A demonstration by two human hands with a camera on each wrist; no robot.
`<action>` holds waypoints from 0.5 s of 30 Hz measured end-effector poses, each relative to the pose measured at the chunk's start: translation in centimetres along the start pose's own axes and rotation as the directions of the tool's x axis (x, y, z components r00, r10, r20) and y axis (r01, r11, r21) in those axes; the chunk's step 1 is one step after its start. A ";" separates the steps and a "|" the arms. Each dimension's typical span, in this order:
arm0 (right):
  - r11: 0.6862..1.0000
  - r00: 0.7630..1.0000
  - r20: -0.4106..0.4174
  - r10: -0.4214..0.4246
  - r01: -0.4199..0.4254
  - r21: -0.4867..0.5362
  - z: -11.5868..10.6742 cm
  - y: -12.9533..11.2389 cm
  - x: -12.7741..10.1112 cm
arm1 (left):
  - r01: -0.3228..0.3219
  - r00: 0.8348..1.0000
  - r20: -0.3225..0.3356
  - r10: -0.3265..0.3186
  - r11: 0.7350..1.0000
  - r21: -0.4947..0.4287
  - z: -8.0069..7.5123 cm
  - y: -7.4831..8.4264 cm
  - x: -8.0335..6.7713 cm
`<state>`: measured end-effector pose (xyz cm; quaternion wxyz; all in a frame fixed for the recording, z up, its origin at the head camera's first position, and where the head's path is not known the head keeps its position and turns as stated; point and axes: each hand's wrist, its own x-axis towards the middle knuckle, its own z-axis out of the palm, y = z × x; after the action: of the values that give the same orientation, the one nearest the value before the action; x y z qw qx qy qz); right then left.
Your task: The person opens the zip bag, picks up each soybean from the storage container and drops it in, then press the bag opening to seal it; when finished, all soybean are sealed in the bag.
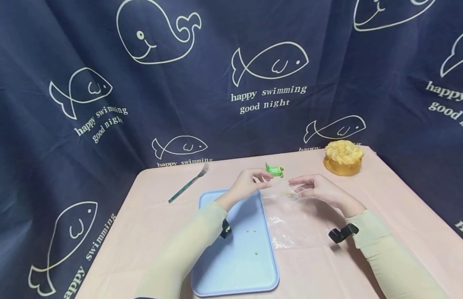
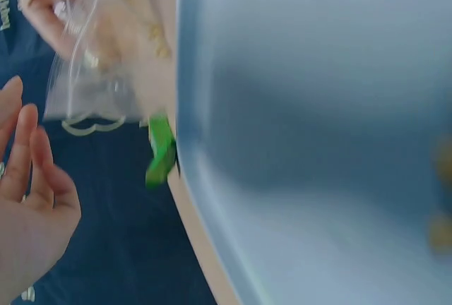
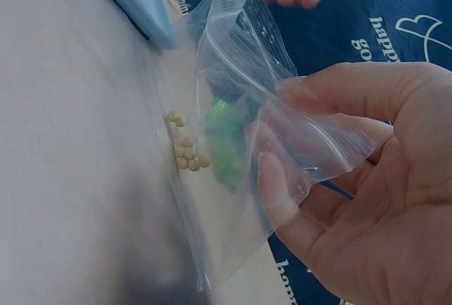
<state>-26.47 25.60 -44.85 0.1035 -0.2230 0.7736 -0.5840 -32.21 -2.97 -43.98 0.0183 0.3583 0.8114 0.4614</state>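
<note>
My right hand [image 1: 318, 189] pinches the upper edge of a clear zip bag [image 3: 240, 72] between thumb and fingers. A cluster of small round yellow beans [image 3: 187, 151] lies at the bottom of the bag. Across from it, my left hand [image 1: 253, 179] is by the bag's other side, its fingers loosely bent and holding nothing; the left wrist view shows a gap between these fingers [image 2: 21, 150] and the bag. Left of the bag lies a light blue tray [image 1: 231, 270], with a few loose beans [image 1: 255, 253] on it.
A small green and yellow object [image 1: 274, 170] lies just beyond the hands. Clear plastic [image 1: 283, 236] spreads flat on the pink table right of the tray. A fork [image 1: 188, 183] lies at the back left, and a round golden bread [image 1: 343, 158] stands at the back right.
</note>
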 end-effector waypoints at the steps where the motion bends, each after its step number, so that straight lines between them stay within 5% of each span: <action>1: 1.000 1.000 -0.001 0.000 0.000 -0.003 0.0 0.1 0.1 | 0.006 1.000 0.012 -0.006 1.000 -0.006 -0.7 -0.2 -0.5; 9: 0.999 1.000 -0.009 -0.022 0.022 -0.027 0.3 0.3 0.1 | 0.108 0.976 0.181 -0.121 0.991 0.079 -5.8 -2.1 -5.2; 15: 1.000 1.000 -0.014 -0.007 0.007 -0.012 0.4 0.1 0.1 | 0.180 0.919 0.334 -0.210 0.976 0.119 -7.5 -3.3 -8.4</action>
<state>-26.44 25.27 -45.06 0.0947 -0.2220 0.7770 -0.5814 -30.54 -14.52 -44.69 0.1905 0.3513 0.8463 0.3522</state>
